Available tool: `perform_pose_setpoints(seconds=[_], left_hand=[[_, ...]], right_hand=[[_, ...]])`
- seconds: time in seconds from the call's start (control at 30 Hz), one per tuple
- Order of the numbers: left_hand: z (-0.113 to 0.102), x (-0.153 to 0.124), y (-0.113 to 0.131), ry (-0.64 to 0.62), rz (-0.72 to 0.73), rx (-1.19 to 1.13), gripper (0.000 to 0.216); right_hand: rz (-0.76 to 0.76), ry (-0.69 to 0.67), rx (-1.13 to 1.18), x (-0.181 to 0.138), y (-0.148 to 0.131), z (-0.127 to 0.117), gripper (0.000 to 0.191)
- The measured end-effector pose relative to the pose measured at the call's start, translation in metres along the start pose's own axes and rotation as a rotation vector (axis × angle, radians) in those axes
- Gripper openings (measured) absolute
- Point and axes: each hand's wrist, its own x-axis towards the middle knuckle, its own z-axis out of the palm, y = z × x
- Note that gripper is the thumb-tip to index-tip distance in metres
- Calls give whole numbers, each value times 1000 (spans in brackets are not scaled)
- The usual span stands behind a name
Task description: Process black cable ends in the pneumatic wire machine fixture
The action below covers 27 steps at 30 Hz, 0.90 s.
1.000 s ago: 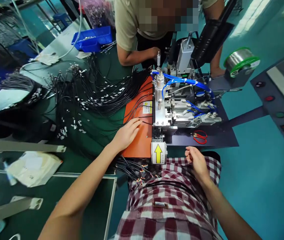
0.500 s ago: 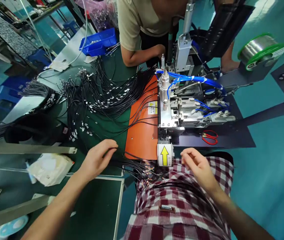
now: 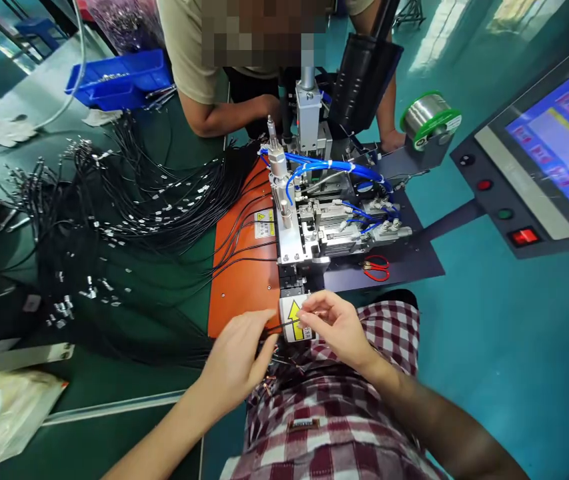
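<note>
My left hand (image 3: 241, 357) and my right hand (image 3: 337, 325) meet just in front of the white block with a yellow arrow (image 3: 293, 318). Both pinch the same thin black cable (image 3: 284, 326), which runs between them across the arrow block. The cable's end with coloured wires sits at my right fingertips. More stripped cable ends (image 3: 274, 373) hang over my checked shirt below the hands. Behind the arrow block stands a small metal machine with blue hoses (image 3: 314, 207) on an orange mat (image 3: 244, 267).
A big spread of black cables (image 3: 114, 227) covers the green table to the left. Another person (image 3: 204, 73) works at the far side of the machine. Red snips (image 3: 377, 269), a solder spool (image 3: 429, 117), a blue bin (image 3: 119, 77) and a control panel with a screen (image 3: 549, 147) surround it.
My left hand moved right from the cable bundle with one cable. My right hand came in from the right to pinch its end in front of the arrow block.
</note>
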Motion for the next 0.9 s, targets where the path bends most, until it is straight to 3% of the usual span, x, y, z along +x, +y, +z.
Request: perform_pose_setpoints(seconds=[0.07, 0.17, 0.27, 0.43, 0.63, 0.9], left_hand=[[2, 17, 10, -116, -65, -278, 35], [8, 32, 18, -125, -161, -528, 28], [9, 38, 20, -129, -203, -557, 24], [7, 48, 25, -193, -277, -676, 19], [21, 54, 25, -3, -437, -840, 13], [22, 56, 25, -38, -515, -965, 16]], right_hand=[[-13, -14, 5, 5, 0, -2, 20], [2, 1, 9, 10, -2, -7, 22], [9, 11, -22, 12, 0, -14, 16], [-105, 25, -179, 13, 0, -21, 13], [29, 58, 16, 11, -5, -30, 16], [151, -39, 222, 12, 5, -23, 17]])
